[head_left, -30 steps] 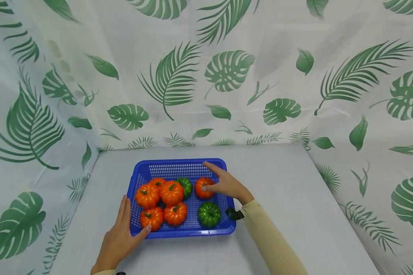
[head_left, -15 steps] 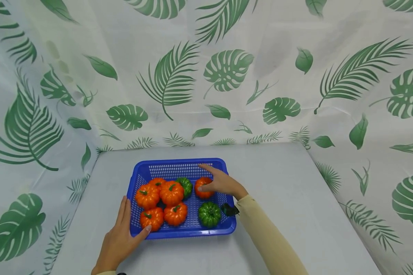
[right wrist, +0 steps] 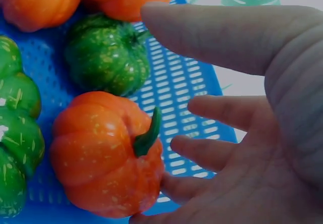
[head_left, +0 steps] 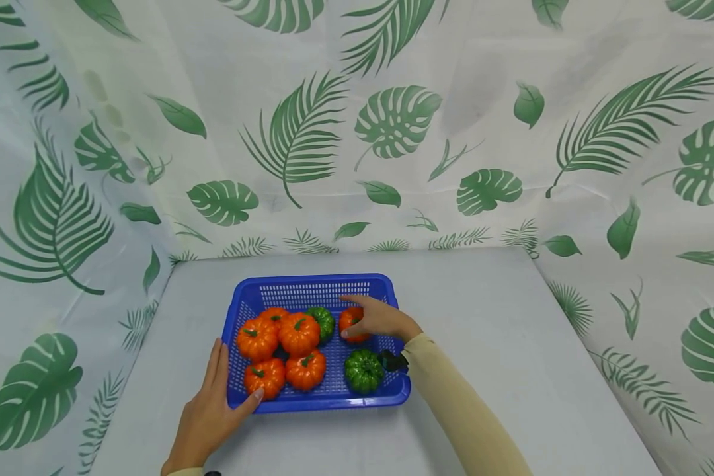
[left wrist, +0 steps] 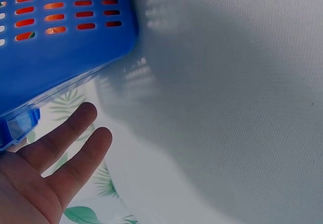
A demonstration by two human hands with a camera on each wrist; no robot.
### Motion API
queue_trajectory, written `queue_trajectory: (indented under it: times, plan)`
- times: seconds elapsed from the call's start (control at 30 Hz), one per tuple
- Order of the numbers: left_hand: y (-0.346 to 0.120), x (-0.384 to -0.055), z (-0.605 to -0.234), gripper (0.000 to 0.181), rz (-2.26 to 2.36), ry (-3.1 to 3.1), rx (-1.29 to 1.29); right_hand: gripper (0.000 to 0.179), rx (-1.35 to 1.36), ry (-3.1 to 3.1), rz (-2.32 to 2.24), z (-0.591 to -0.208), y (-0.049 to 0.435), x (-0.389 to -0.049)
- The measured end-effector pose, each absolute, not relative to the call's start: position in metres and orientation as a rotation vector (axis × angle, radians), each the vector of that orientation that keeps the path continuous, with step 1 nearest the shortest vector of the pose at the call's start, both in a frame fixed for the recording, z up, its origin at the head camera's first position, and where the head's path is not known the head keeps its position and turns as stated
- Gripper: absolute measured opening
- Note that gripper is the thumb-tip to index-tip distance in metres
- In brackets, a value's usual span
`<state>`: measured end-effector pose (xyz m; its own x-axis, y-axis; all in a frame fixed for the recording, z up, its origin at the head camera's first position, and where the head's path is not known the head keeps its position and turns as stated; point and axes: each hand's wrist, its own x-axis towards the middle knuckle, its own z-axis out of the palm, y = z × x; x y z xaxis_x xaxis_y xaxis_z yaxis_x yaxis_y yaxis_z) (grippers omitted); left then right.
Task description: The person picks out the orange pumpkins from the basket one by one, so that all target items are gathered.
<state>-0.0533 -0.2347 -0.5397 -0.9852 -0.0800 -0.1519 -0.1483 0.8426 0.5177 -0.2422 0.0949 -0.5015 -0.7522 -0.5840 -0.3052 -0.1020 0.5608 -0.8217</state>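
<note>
Orange pumpkin (right wrist: 103, 156) sits in the far right of the blue basket (head_left: 315, 404) on the desk (head_left: 482, 330), probably light, stiff, slick, best held round its sides; right hand (head_left: 382, 318) spread about it, unclamped, left hand (head_left: 208, 413) straight-fingered at basket's left.

- Right hand (head_left: 385, 318) covers part of the rightmost orange pumpkin (head_left: 351, 320), head view.
- Rear green pumpkin (head_left: 324, 322): partly hidden, head view.
- Near green pumpkin (right wrist: 16, 128): cut by right wrist view's left edge.
- Basket (left wrist: 60, 57): cropped, left wrist view.
</note>
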Motion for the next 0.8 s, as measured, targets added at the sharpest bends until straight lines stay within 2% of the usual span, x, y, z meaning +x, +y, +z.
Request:
queue_trajectory:
  times: [0.4, 0.8]
  plan:
    - [-0.232, -0.053, -0.536, 0.125, 0.836, 2.894, -0.186, 0.07, -0.568, 2.323, -1.024, -0.508, 0.089, -0.242]
    - [-0.233, -0.051, -0.535, 0.124, 0.821, 2.881, -0.188, 0.072, -0.627, 2.394, -0.955, -0.519, 0.086, -0.237]
